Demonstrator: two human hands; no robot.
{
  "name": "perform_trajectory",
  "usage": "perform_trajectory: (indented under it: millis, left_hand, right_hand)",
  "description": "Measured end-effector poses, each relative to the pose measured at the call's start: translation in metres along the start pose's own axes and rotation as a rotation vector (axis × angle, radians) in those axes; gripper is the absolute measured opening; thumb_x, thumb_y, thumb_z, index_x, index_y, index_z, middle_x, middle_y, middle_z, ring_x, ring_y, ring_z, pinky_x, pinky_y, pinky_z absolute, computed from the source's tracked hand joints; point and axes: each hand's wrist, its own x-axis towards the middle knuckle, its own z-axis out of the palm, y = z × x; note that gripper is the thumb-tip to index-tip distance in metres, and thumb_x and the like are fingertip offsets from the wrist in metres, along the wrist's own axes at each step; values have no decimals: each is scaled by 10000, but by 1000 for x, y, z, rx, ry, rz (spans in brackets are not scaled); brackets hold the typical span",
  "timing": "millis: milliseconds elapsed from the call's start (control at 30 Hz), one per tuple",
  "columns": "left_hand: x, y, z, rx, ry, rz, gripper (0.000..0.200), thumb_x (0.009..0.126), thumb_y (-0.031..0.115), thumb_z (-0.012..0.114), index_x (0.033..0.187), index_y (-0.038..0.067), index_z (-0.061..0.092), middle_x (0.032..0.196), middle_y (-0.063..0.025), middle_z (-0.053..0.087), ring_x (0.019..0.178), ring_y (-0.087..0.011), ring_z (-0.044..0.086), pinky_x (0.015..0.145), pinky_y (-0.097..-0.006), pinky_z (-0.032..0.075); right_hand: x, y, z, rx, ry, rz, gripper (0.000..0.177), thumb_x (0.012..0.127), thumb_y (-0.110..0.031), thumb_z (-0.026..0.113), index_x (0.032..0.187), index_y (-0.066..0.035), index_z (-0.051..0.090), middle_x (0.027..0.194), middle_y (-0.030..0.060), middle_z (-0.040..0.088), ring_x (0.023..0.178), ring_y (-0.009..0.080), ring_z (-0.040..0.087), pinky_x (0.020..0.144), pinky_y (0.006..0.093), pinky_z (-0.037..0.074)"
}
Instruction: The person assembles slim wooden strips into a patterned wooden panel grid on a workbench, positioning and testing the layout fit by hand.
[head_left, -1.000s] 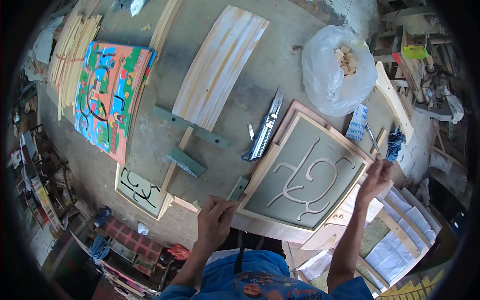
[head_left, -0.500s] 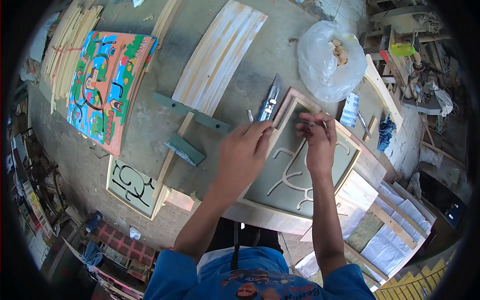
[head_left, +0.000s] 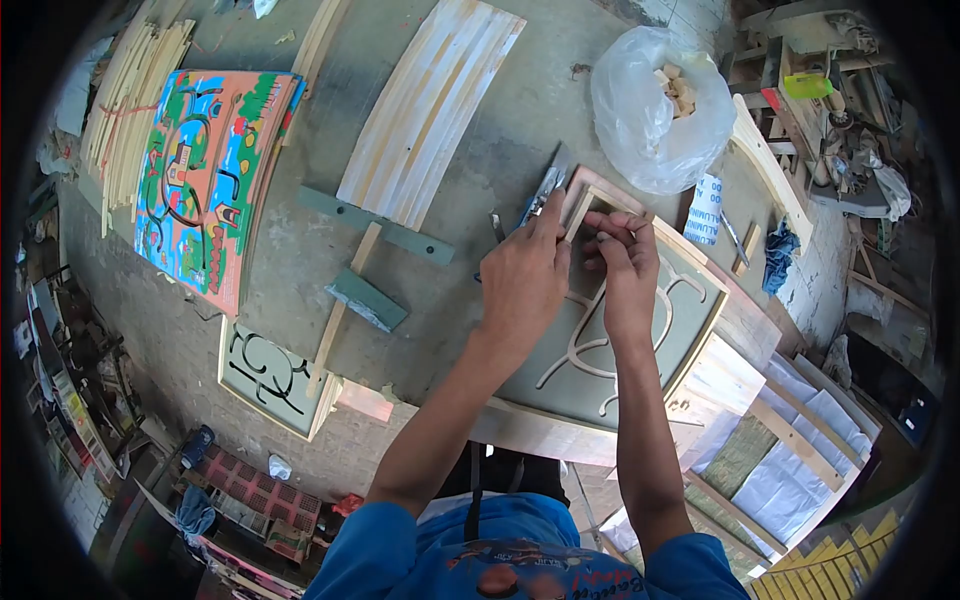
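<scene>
A wooden frame (head_left: 712,318) around a grey-green panel with pale curved grooves (head_left: 590,345) lies in front of me. My left hand (head_left: 527,268) is at its upper left corner, fingers bent and pressed near the frame's edge; what they hold, if anything, is hidden. Just right of it, inside the same corner, my right hand (head_left: 625,262) has its thumb and fingers pinched together, on something too small to make out. A utility knife (head_left: 546,192) lies beside the corner, partly behind my left hand.
A plastic bag of wood bits (head_left: 640,120) stands beyond the frame. Whitish boards (head_left: 430,105), a green bar (head_left: 400,238), a green block (head_left: 368,300) and painted panels (head_left: 185,180) lie to the left. A blue cloth (head_left: 777,262) is at right.
Both hands have come closer together at the frame's upper left corner. My left hand has moved right and up and now covers part of the knife. The view has shifted slightly.
</scene>
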Motion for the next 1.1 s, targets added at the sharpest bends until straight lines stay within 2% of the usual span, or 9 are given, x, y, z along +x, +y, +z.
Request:
perform_trajectory:
  millis: [367, 1100]
  left_hand:
    - [1, -1, -2, -4, -34, 8, 637, 816, 42, 666, 1406, 52, 426, 904, -62, 708, 783, -310, 689, 681, -431, 542]
    - [3, 2, -5, 37, -52, 5, 649, 814, 47, 676, 1415, 59, 431, 894, -69, 714, 754, -319, 689, 657, -448, 539]
  right_hand:
    - [2, 2, -1, -4, -7, 6, 231, 900, -8, 499, 1130, 4, 490, 1126, 125, 657, 829, 133, 595, 722, 265, 496]
    - [2, 0, -3, -54, -53, 4, 225, 907, -4, 500, 1132, -8, 493, 1168, 128, 646, 867, 145, 599, 771, 285, 499]
